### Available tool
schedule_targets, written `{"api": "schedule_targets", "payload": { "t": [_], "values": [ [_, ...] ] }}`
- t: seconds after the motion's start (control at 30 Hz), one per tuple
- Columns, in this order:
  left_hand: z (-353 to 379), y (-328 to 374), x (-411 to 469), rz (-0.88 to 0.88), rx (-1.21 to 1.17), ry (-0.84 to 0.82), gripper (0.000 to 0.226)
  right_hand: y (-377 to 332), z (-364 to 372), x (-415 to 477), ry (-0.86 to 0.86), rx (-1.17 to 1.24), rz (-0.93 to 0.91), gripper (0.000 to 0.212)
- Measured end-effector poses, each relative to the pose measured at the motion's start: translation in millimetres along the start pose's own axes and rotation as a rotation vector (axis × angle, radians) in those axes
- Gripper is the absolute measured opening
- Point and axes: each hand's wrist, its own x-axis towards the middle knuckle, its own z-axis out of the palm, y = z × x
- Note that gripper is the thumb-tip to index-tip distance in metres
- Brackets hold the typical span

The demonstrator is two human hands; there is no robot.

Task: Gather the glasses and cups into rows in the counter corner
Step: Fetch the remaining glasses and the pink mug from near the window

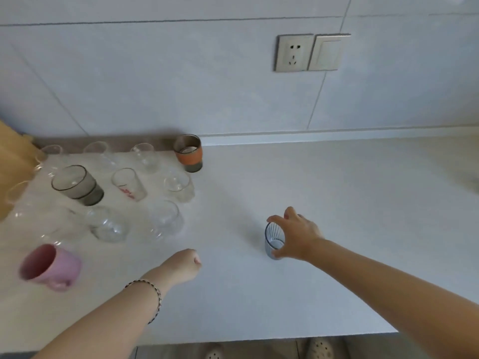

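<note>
On the head view I see the right hand (298,234) out over the desk (337,203). Its fingers (274,218) and thumb curve round a small blue glass (274,240), a straight-sided tumbler with fine vertical ribs. It stands upright, well apart from the other ware and to the right of it. The left hand (184,265) is nearer me, fingers curled into a loose fist and holding nothing. I cannot tell whether the knuckles touch the desk. A thin braided bracelet (155,299) circles that wrist.

The gathered ware sits at the left, toward the corner. Clear glasses (145,155) stand in a row against the wall. The row ends at the right in a cup (188,152) with an orange band round a grey body. In front of them are a wide smoky grey glass (77,185) with a dark rim, a slim printed glass (128,183) with red marks, and a rounded glass (178,185). Nearer still are more rounded clear pieces, too blurred to count. A matte pink mug (49,266) with a handle stands at the near left.

The desk is smooth, pale and stone-like, with a low upstand along the wall. The wall is large pale grey tiles with thin joints, and a white socket (294,53) and a switch (328,51) sit side by side on it. A wooden panel (13,161) edges the far left. Below the desk's front edge I see pale perforated shoes (321,348) on the floor.
</note>
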Motion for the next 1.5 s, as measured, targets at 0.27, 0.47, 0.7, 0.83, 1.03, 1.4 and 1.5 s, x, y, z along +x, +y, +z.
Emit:
{"api": "schedule_targets", "payload": {
  "t": [0.27, 0.47, 0.7, 0.83, 1.03, 1.4, 1.5],
  "values": [
    [-24.3, -148.2, -41.0, -0.125, -0.088, 0.024, 0.01, -185.5, 34.1, 36.8, -0.06, -0.038, -0.221, 0.078],
    [-22.9, -200.9, -55.6, -0.202, -0.16, 0.05, 0.013, -288.4, 58.4, 57.0, -0.087, -0.02, -0.354, 0.08],
    [-22.0, -223.6, -63.9, -0.228, -0.209, 0.05, 0.031, -348.8, 82.5, 64.4, -0.091, -0.023, -0.346, 0.079],
    [-18.6, -224.8, -64.7, -0.215, -0.191, 0.025, 0.03, -348.6, 87.3, 61.7, -0.095, -0.029, -0.333, 0.087],
    [-8.3, -194.6, -53.0, -0.091, -0.08, -0.063, 0.012, -277.4, 71.4, 54.6, -0.208, -0.046, -0.179, 0.065],
    [-26.7, -2.0, -17.1, 0.277, 0.183, -0.127, 0.032, -17.4, 21.4, -20.0, -0.248, 0.129, 0.36, 0.04],
    [-31.4, 69.7, -6.9, 0.353, 0.212, -0.103, 0.03, 53.3, 2.9, -50.9, -0.18, 0.191, 0.486, 0.039]
  ]
}}
